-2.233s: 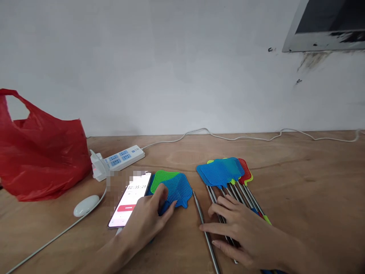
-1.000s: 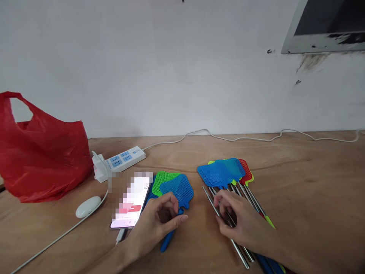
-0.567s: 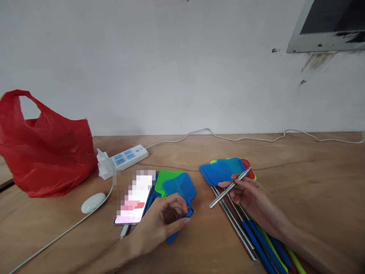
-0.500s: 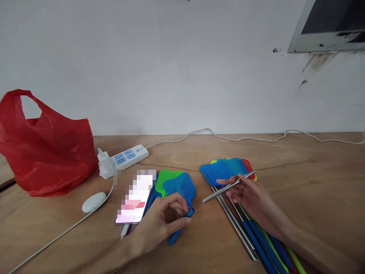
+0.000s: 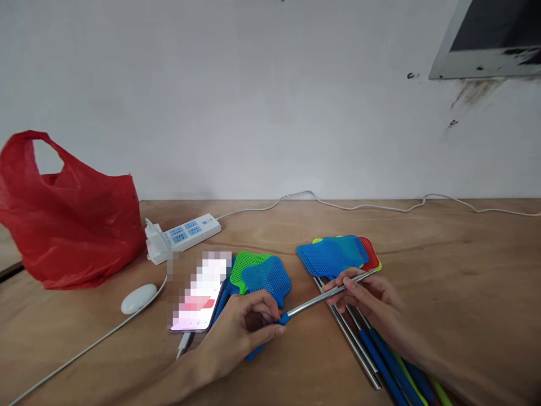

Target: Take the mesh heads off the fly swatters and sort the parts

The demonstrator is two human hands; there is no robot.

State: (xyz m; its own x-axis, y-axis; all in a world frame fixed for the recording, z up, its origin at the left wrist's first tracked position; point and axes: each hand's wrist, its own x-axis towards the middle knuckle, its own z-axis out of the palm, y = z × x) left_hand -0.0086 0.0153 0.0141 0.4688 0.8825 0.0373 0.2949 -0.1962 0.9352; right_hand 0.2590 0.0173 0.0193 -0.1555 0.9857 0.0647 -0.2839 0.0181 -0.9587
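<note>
My left hand (image 5: 243, 327) is closed in a pinch on a short blue tube (image 5: 258, 351), which looks like a plastic handle grip and is partly covered by the fingers. My right hand (image 5: 367, 299) grips a thin silver metal rod (image 5: 315, 303), held at a slant. The rod's lower end meets the tube's opening at the left fingertips; how deep it sits cannot be seen. Just beyond the left hand lie loose fly swatter heads, one blue (image 5: 268, 276) and one green (image 5: 245, 269). Under the right hand are several fly swatters (image 5: 332, 256) with metal shafts and coloured handles (image 5: 384, 366).
A phone (image 5: 198, 299) lies left of the swatter heads, a cable at its lower end. Farther left are a white power strip (image 5: 192, 232), a white mouse-shaped object (image 5: 138, 299) and a red plastic bag (image 5: 80, 225). A white cord (image 5: 359, 207) runs along the wall (image 5: 270, 101).
My right hand has brought the rod down and left, so its end now meets the blue tube; before, they were apart. My left hand has barely moved.
</note>
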